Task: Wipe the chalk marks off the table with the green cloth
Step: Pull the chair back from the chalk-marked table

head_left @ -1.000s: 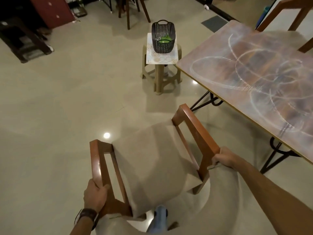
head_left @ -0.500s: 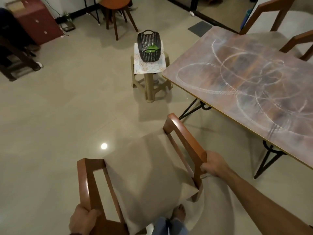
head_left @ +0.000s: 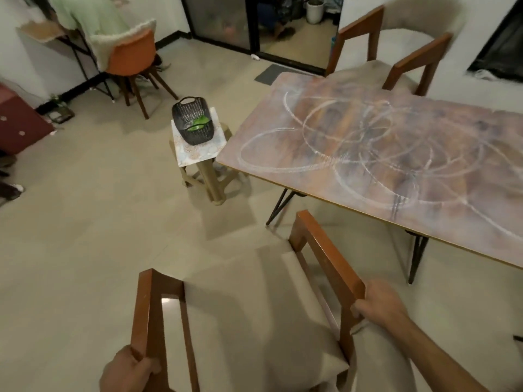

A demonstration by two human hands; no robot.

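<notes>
White looping chalk marks (head_left: 365,154) cover the brown table (head_left: 283,89) on the right. The green cloth (head_left: 198,124) lies inside a dark plastic basket (head_left: 181,117) on a small stool (head_left: 198,154) left of the table. Directly below me is a wooden armchair (head_left: 254,312) with a beige seat. My left hand (head_left: 127,369) grips its left armrest at the bottom edge of the view. My right hand (head_left: 382,304) grips the right armrest. Both hands are far from the cloth.
A second wooden chair (head_left: 396,52) stands behind the table. An orange chair (head_left: 131,58) draped with pale fabric is at the back left beside a red cabinet (head_left: 19,123). A dark glass door (head_left: 254,21) is at the back. Bare floor lies between me and the stool.
The view has lifted and swung, showing more of the room and table. The armchair sits lower in view. Both hands keep their hold on the armrests.
</notes>
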